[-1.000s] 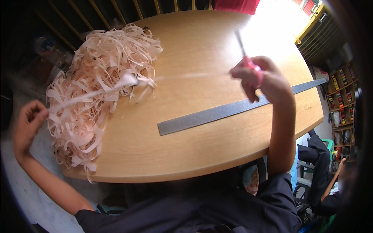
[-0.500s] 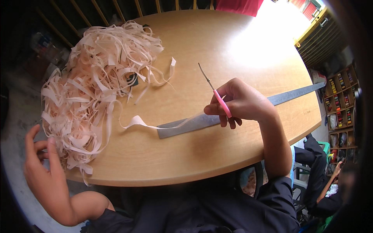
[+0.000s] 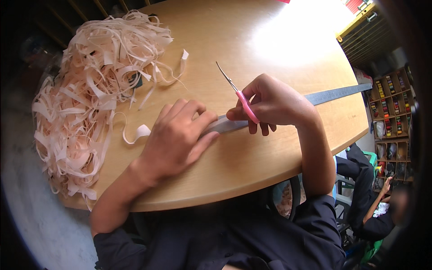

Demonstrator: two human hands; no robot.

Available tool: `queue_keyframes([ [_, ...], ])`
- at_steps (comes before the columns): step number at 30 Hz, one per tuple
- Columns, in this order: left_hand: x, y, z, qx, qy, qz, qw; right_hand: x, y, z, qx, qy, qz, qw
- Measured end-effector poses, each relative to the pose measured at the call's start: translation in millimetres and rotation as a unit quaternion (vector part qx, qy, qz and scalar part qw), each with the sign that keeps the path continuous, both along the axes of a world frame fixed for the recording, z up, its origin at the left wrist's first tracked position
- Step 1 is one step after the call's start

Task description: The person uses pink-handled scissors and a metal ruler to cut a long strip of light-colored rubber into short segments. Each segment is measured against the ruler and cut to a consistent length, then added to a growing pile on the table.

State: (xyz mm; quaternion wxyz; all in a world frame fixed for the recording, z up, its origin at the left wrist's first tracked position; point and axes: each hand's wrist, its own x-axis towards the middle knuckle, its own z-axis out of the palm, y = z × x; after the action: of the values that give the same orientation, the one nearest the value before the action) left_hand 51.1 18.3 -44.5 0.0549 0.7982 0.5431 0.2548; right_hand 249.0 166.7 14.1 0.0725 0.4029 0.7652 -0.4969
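Observation:
My right hand (image 3: 274,102) is closed on small scissors (image 3: 245,106) with pink handles and thin, slightly curved blades pointing up and away. It hovers over a long metal ruler (image 3: 337,93). A pale peach ribbon strip (image 3: 143,131) curls on the table and passes under my left hand (image 3: 177,135); a translucent stretch seems to run on to my right fingertips. Palm down, my left hand covers the ruler's near end, thumb and index finger apart. Whether its fingers touch the ribbon is hidden. Left of it lies a big tangled heap of peach ribbon strips (image 3: 85,99).
The wooden table (image 3: 216,180) has a curved near edge. A small dark green piece (image 3: 136,80) shows within the heap. On the right, another person's hand (image 3: 386,186) appears near a shelf (image 3: 391,110) of colourful spools. Bright light glares off the table's far right.
My left hand has moved right from beside the heap to the ruler's near end. My right hand still grips the scissors. The view has shifted slightly.

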Motion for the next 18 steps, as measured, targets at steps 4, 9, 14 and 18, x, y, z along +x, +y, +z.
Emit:
queue_keyframes([
  [4, -4, -7, -5, 0.014, 0.024, -0.007, 1.0, 3, -1, -3, 0.116, 0.029, -0.069, 0.99],
  [9, -1, -6, -11, 0.042, 0.072, -0.035, 0.996, 5, 10, -3, 0.148, 0.044, -0.152, 0.976],
  [14, 0, -6, -13, 0.013, 0.11, -0.046, 0.993, 3, 3, -10, 0.118, 0.046, -0.125, 0.984],
  [18, -3, -6, -11, 0.004, 0.12, -0.052, 0.991, 1, -1, -8, 0.103, 0.019, -0.074, 0.992],
])
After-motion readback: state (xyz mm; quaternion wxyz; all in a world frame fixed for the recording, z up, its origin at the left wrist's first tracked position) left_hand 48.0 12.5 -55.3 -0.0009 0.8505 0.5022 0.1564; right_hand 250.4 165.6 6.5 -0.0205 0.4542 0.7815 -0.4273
